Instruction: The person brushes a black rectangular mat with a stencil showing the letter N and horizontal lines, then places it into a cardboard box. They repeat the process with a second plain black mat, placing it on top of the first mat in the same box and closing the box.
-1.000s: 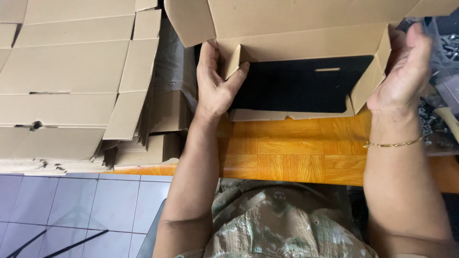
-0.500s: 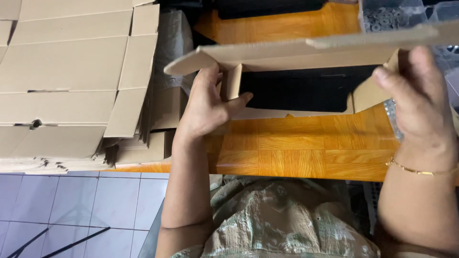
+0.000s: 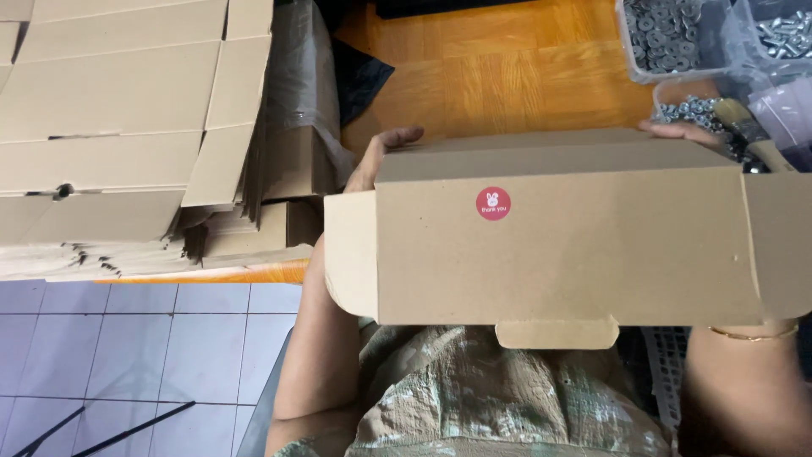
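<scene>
A brown cardboard mailer box (image 3: 575,245) with a small round red sticker (image 3: 493,203) on its lid fills the middle of the view, its lid folded down toward me with the side flaps and front tab hanging loose. My left hand (image 3: 381,155) grips the box's far left corner, only the fingers showing above the cardboard. My right hand (image 3: 681,131) holds the far right corner, mostly hidden behind the box. My right wrist with a thin gold bracelet (image 3: 753,334) shows below the box.
A tall stack of flat cardboard blanks (image 3: 118,127) lies at the left on the orange wooden table (image 3: 499,76). Clear plastic tubs of metal washers (image 3: 668,34) and bolts (image 3: 782,34) stand at the back right, with a brush (image 3: 748,127) beside them. Tiled floor (image 3: 127,355) shows lower left.
The lid, raised a second ago with the box's dark inside showing, has swung down over the box toward me. Both hands stayed at the box's two ends.
</scene>
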